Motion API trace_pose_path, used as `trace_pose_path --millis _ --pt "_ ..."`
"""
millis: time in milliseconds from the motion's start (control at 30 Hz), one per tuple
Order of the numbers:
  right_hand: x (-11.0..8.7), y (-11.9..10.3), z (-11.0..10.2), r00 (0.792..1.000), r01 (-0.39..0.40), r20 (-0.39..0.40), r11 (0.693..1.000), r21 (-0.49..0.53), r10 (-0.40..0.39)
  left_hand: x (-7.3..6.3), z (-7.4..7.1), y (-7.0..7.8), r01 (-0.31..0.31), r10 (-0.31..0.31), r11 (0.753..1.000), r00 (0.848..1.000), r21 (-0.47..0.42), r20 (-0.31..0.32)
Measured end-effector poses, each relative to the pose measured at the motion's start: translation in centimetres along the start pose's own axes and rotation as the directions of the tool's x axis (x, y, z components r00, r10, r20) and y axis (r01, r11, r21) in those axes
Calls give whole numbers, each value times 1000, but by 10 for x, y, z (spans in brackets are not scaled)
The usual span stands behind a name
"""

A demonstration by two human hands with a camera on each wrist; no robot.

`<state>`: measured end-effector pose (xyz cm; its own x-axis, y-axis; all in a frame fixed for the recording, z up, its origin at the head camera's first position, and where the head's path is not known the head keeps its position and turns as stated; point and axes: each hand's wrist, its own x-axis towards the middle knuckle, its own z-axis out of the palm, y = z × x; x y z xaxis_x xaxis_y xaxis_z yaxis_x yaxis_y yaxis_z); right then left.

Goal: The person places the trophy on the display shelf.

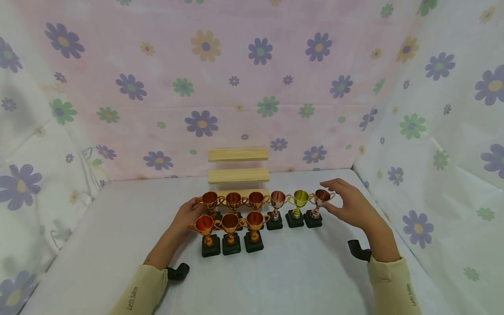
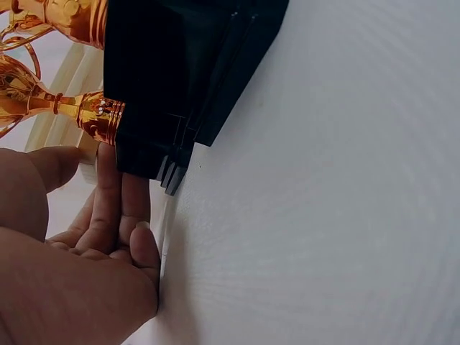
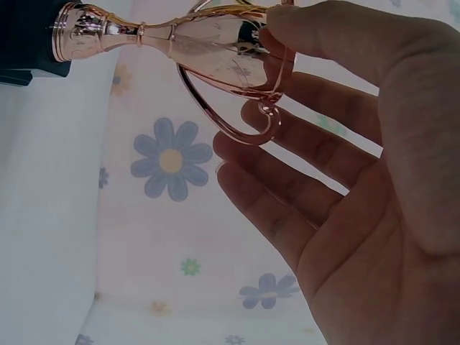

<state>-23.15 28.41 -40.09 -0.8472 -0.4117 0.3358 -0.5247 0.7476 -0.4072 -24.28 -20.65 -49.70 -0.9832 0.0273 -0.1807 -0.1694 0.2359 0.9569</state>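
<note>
Nine cups [image 1: 230, 223], worktop [image 1: 295, 280] | left hand [image 1: 190, 215], their 9 o'clock, fingers extended | right hand [image 1: 349, 204], 3 o'clock, wide, at rose cup [image 1: 321, 197] | boards [image 1: 238, 176], 12 o'clock

**Pale beige with black fittings [image 1: 178, 272]**

The left sleeve [image 1: 148, 284], at seven o'clock, and the right sleeve [image 1: 390, 288], at four, are pale beige, dark lettering [image 1: 132, 298] along each. Curved and black, one fitting sits at the left cuff's three o'clock, another at the right's ten.

left hand [image 1: 188, 215]: partly hidden; right hand [image 1: 349, 205]: fingers [image 3: 287, 181] parted
</note>
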Motion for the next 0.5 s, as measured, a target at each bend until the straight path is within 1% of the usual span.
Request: trace_pose_path --millis 100,200,500 --pt "0 2 3 1000 9 2 1000 -6 -9 0 0 0 -3 3 1000 1000 -4 3" --pt "1 4 7 1000 14 3 1000 -5 -14 1 0 0 6 -6 1000 1000 -11 -8" --pt "1 7 12 1000 15 1 1000 -22 -15 0 -1 -1 -1 1 1000 1000 2 -5"
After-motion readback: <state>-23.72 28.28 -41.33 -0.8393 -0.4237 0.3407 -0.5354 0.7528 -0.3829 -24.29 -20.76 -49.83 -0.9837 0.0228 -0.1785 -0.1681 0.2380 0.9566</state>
